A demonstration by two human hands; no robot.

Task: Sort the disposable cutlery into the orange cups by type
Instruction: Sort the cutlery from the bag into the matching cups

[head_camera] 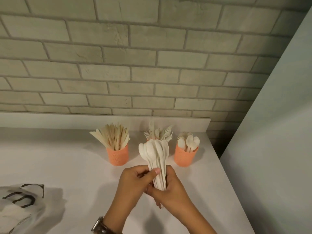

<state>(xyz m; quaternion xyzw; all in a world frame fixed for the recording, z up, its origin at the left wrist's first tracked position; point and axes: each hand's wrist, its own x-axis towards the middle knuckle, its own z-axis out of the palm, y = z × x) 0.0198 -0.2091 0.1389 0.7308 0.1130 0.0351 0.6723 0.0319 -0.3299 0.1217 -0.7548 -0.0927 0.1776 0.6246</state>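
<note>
My left grip (133, 181) and right grip (172, 191) both clasp the handles of the spoon bundle (156, 152), bowls fanned just above them; I'd square the handles first, then lower them handle-first into the spoon cup (184, 158) beyond and right

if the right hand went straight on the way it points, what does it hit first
Likely the forks, right behind the spoon bundle the right hand holds; depth is unclear.
</note>
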